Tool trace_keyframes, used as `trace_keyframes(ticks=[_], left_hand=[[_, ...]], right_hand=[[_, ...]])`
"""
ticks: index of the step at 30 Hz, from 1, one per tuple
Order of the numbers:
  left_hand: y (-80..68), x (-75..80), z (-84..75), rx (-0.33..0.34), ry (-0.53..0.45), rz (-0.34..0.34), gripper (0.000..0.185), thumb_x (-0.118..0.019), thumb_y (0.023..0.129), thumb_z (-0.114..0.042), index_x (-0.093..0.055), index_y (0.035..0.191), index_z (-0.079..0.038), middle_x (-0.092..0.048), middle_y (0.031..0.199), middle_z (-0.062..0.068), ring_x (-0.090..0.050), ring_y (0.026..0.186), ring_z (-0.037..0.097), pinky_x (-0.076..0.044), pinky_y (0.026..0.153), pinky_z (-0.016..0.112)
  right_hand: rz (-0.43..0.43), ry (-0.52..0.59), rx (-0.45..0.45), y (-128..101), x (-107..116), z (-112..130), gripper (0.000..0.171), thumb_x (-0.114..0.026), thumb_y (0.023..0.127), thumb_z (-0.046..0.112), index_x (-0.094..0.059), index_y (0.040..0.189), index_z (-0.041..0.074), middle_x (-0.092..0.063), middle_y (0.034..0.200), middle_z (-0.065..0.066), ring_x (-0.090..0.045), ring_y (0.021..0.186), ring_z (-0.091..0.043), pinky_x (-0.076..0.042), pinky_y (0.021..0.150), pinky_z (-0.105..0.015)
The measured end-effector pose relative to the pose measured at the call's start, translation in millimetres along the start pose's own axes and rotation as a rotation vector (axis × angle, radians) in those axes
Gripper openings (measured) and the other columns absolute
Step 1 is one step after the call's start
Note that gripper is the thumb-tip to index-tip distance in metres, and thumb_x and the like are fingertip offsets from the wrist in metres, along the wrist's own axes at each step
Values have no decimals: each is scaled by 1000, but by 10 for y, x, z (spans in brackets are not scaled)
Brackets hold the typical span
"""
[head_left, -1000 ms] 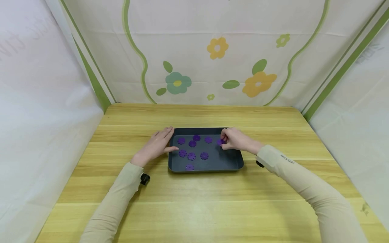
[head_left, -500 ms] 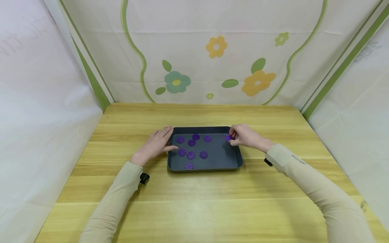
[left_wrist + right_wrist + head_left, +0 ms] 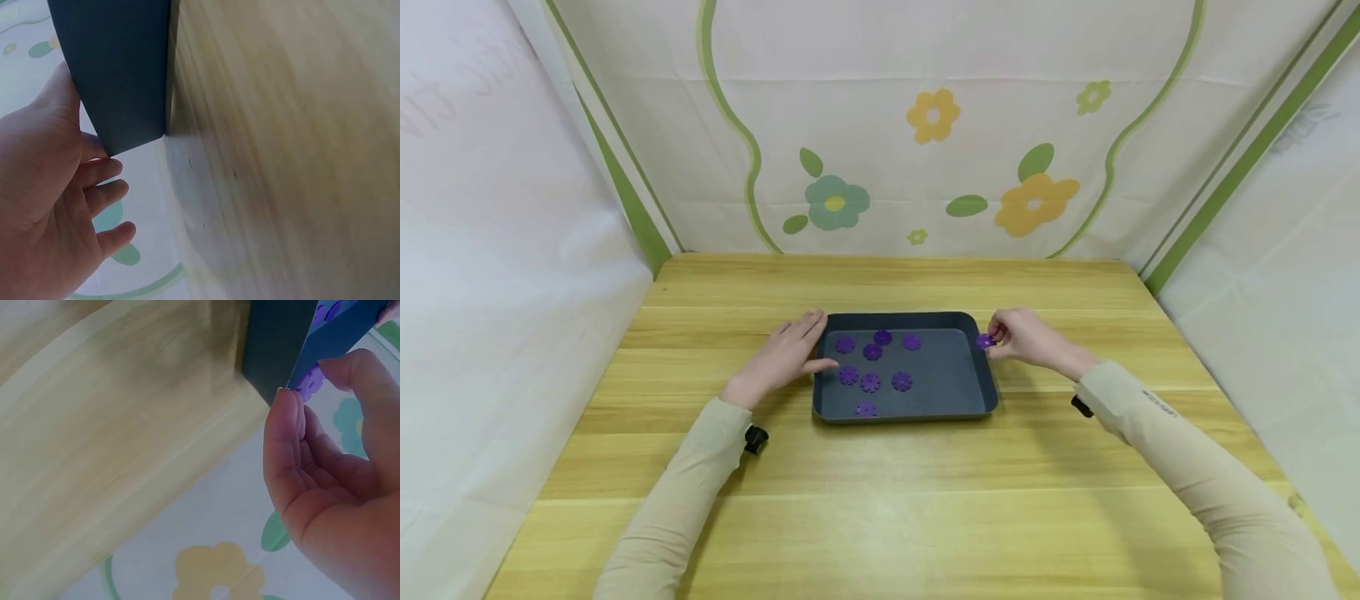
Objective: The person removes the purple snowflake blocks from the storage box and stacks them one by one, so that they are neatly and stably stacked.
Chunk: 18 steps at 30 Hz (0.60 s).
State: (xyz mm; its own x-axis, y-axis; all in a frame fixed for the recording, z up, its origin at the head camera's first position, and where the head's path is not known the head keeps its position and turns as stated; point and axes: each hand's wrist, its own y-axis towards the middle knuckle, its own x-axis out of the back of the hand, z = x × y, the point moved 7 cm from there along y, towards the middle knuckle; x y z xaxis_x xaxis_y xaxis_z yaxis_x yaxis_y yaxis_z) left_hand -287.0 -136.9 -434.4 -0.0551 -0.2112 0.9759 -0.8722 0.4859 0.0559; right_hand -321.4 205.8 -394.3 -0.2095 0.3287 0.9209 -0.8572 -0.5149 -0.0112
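Fingers (image 3: 106, 197) spread, the left hand (image 3: 778, 358) rests at the left edge of the tray (image 3: 943, 379), presumably steadying it. Eight purple discs (image 3: 902, 381) lie inside, mostly toward that edge. Near the far right corner, the right hand (image 3: 1032, 338) pinches a ninth disc (image 3: 985, 342) by fingertips, probably for its thinness.

Dark tray (image 3: 943, 379) sits flat on wooden worktop (image 3: 880, 533)

Yellow timber here, streaky planks running side to side, and the shallow rectangular tray lying right way up on it. Beyond the tray, the wood carries on to a far edge with rounded corners; nearer than the tray, a pale sheen glows.
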Motion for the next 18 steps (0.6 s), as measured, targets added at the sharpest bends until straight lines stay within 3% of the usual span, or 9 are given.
trace_keyframes(ticks=[18], left_hand=[[-1,-8,7,-8,21,-4,88,-61,94,-52,-27,155,2,-27,162,21,-28,151,37,-29,120,58]], right_hand=[[21,-9,-105,-170,-20,-432,23,-77,81,9,-65,94,-5,-69,85,-15,-64,76,-19,-58,73,-36]])
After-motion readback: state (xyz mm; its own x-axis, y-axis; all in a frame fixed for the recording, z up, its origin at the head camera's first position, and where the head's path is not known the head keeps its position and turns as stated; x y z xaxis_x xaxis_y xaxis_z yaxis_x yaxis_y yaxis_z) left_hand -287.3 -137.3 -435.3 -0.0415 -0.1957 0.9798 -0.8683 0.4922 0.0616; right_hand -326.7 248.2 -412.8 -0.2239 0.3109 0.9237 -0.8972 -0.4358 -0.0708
